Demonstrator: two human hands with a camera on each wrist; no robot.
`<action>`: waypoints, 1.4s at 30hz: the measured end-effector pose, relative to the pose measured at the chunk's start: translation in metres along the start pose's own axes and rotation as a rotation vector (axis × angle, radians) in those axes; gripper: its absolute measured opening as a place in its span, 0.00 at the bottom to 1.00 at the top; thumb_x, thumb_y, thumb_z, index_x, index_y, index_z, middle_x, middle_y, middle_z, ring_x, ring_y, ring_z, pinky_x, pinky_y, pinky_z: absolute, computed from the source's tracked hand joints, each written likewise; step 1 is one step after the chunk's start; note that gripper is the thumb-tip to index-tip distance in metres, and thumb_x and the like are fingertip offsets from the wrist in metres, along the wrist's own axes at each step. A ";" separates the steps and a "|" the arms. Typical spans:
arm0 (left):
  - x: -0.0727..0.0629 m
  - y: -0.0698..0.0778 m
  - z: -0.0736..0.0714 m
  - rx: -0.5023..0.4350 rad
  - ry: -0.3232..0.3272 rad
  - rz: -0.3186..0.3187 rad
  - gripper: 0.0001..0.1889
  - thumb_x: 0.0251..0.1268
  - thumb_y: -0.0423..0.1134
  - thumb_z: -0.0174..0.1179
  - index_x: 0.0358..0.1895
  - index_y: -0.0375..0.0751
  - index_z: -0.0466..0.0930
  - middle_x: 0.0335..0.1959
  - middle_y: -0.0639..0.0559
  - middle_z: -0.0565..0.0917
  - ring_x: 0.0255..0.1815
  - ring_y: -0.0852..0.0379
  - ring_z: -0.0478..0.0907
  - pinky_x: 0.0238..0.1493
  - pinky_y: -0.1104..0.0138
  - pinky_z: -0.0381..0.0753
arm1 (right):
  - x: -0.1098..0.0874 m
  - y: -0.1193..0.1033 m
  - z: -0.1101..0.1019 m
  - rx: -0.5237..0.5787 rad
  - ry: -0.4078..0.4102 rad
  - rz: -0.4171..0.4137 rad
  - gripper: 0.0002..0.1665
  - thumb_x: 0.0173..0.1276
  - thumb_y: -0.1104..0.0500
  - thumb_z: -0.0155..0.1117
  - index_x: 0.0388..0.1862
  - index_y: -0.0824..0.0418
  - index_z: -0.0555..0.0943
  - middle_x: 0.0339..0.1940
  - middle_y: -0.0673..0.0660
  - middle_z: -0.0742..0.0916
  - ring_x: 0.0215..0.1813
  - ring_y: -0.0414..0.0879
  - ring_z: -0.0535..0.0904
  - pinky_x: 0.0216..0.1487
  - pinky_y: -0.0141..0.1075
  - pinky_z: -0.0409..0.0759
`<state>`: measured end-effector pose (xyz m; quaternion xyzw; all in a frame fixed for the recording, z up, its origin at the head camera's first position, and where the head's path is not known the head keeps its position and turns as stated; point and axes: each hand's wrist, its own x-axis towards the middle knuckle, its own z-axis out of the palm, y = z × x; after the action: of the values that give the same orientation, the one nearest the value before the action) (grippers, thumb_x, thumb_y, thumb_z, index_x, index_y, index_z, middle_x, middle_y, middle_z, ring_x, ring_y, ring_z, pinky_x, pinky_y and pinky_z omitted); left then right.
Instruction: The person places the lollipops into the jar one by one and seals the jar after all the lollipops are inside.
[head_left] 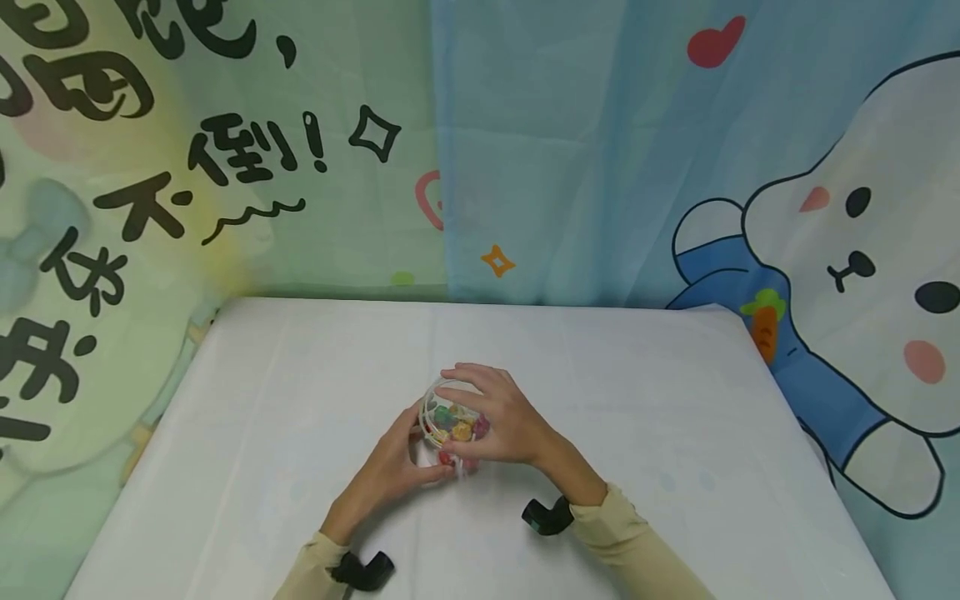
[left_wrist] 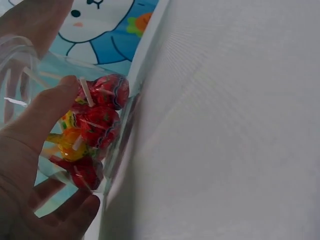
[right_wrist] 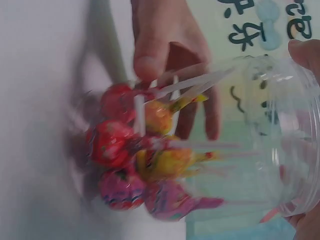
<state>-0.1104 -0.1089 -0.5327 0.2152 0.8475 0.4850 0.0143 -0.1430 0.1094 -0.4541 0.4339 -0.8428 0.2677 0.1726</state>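
A clear plastic jar (head_left: 427, 425) stands on the white table in front of me, with wrapped lollipops (head_left: 459, 427) inside. Red, yellow and pink wrappers cluster at its bottom, and the white sticks point up, as the right wrist view shows. My left hand (head_left: 390, 468) grips the jar's lower side, its thumb (left_wrist: 57, 100) lying along the wall and its other fingers round the far side. From above, my right hand (head_left: 498, 421) holds the jar's round top end (right_wrist: 287, 130), fingers and thumb spread on opposite sides of it. Part of the rim is hidden by those fingers.
A white cloth covers the table (head_left: 637, 400). Behind it hangs a printed curtain (head_left: 562, 150) with a cartoon bear and dark lettering. Black wrist mounts (head_left: 363, 572) sit at both sleeves, close over the tabletop.
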 end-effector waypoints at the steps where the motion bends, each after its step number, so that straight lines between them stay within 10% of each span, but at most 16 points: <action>1: 0.000 -0.002 0.000 0.005 0.002 0.016 0.54 0.44 0.44 0.78 0.76 0.46 0.53 0.65 0.50 0.73 0.63 0.55 0.73 0.59 0.59 0.78 | 0.000 0.002 0.001 0.001 -0.008 -0.008 0.40 0.49 0.39 0.75 0.60 0.54 0.79 0.65 0.55 0.79 0.68 0.53 0.71 0.60 0.52 0.73; 28: 0.001 -0.012 0.000 -0.123 -0.063 -0.001 0.56 0.48 0.51 0.74 0.77 0.61 0.44 0.69 0.55 0.71 0.68 0.55 0.72 0.67 0.60 0.72 | 0.016 0.026 0.001 0.134 -0.252 -0.204 0.37 0.51 0.47 0.74 0.62 0.52 0.78 0.66 0.54 0.78 0.71 0.53 0.69 0.65 0.50 0.73; 42: 0.000 -0.010 0.003 -0.106 -0.041 -0.013 0.56 0.49 0.50 0.74 0.77 0.59 0.44 0.71 0.53 0.69 0.68 0.54 0.73 0.67 0.60 0.73 | 0.002 0.008 0.016 -0.002 -0.052 -0.056 0.38 0.47 0.40 0.75 0.59 0.46 0.79 0.64 0.49 0.80 0.70 0.50 0.71 0.65 0.49 0.73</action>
<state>-0.1131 -0.1112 -0.5428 0.2185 0.8214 0.5247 0.0465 -0.1520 0.1025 -0.4685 0.4639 -0.8347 0.2508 0.1585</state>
